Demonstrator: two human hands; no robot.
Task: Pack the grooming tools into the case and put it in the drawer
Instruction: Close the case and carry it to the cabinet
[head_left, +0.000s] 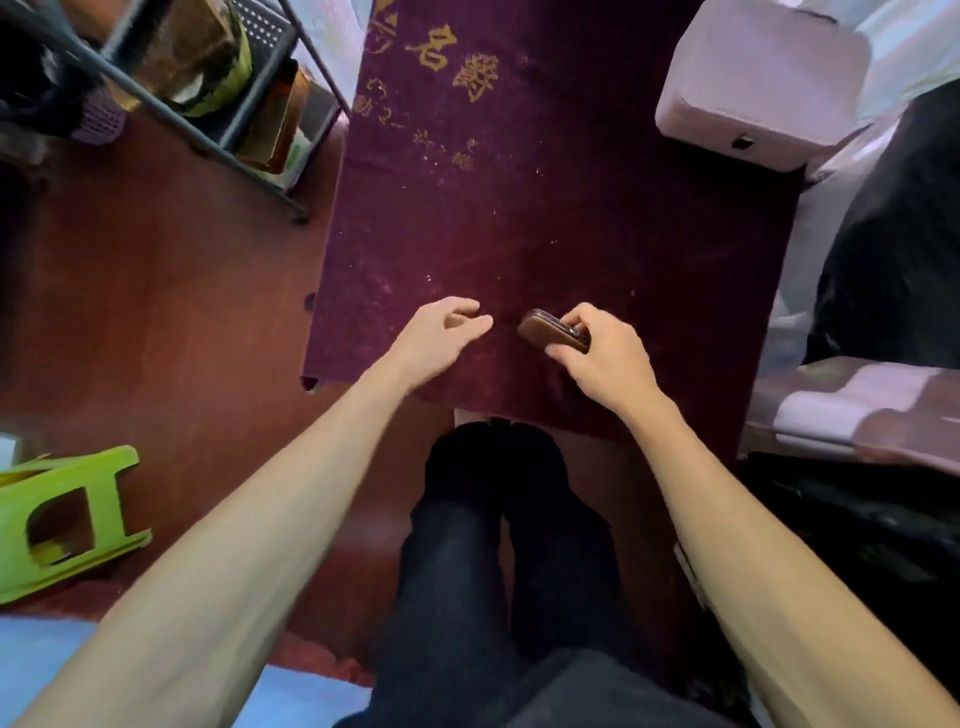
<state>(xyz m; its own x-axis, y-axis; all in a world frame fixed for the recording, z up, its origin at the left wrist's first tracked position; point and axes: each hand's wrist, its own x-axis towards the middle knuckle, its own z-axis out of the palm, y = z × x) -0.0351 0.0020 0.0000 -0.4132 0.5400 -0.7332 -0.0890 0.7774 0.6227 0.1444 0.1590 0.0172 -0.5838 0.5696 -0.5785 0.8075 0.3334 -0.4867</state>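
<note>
Case (550, 332) at near-centre of the cloth-covered table (519, 208), gripped by right hand (602, 353). Left hand (441, 332) just left of it, apart. Box (753, 88) on table, far right corner. Rack (208, 78) on floor, far left. Stool (67, 509) on floor, near left.

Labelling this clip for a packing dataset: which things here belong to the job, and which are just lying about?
Job: case, gripped by the right hand; left hand, empty.
Lying about: white box; green stool; shelf.
</note>
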